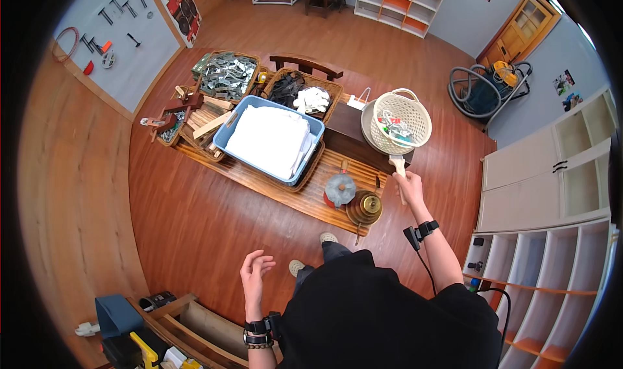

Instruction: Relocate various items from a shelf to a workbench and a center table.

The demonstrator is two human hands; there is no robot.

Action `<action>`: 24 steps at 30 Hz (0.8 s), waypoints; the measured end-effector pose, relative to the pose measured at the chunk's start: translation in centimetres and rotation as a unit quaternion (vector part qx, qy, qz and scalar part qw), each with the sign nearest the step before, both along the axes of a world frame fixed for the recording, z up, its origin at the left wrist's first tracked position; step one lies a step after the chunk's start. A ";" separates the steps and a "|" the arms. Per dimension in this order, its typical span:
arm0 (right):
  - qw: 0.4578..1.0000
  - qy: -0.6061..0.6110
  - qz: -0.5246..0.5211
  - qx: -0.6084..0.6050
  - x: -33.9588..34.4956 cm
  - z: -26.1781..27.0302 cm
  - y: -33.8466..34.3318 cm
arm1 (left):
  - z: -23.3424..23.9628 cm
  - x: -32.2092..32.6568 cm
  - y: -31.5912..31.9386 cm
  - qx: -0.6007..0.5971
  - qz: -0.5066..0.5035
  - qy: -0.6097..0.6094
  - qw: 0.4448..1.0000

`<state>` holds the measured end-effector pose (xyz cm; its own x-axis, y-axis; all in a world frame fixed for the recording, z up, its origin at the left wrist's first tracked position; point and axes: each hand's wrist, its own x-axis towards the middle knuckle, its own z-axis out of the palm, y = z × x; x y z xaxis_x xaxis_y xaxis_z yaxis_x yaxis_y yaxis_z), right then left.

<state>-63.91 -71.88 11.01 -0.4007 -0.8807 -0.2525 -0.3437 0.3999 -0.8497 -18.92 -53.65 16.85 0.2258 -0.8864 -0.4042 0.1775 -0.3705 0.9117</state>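
Observation:
My right hand (410,188) is closed around the pale handle (398,163) of a round pan (368,128). In or on the pan stands a cream perforated plastic basket (422,120) with small mixed items inside; the basket hides most of the pan. Beneath is a dark brown box or raised block (340,125) on the wooden table (292,193). My left hand (258,267) hangs over the floor with fingers apart and nothing in it. Between the hands, near the table's right end, stand a grey moka pot (340,189) and a brass-coloured gooseneck kettle (364,207), side by side.
A blue plastic basin (228,147) with folded white cloth sits mid-table. Wicker baskets hold metal brackets (228,76), wood pieces (207,118) and black and white items (311,99). A chair (306,65) stands behind the table. White shelving (533,262) is to the right, a wooden frame (194,330) lower left.

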 end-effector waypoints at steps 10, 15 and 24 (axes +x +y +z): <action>0.991 -0.115 -0.073 -0.007 -3.5 -0.3 4.9 | -0.3 -2.7 -3.6 -0.005 -0.131 0.010 0.991; 0.977 -0.097 -0.183 -0.044 -4.7 -0.7 15.5 | -0.2 -3.4 -4.8 -0.030 -0.242 0.022 0.970; 0.899 -0.093 -0.427 -0.033 1.3 -2.0 43.8 | -3.5 -7.5 -4.1 -0.004 -0.459 0.084 0.884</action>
<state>-62.59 -28.08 8.97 -0.8936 -0.2883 -0.3441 0.2156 0.3967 -0.8923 -26.44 -57.78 13.33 -0.6530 -0.6678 -0.3572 -0.0615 -0.4234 0.9039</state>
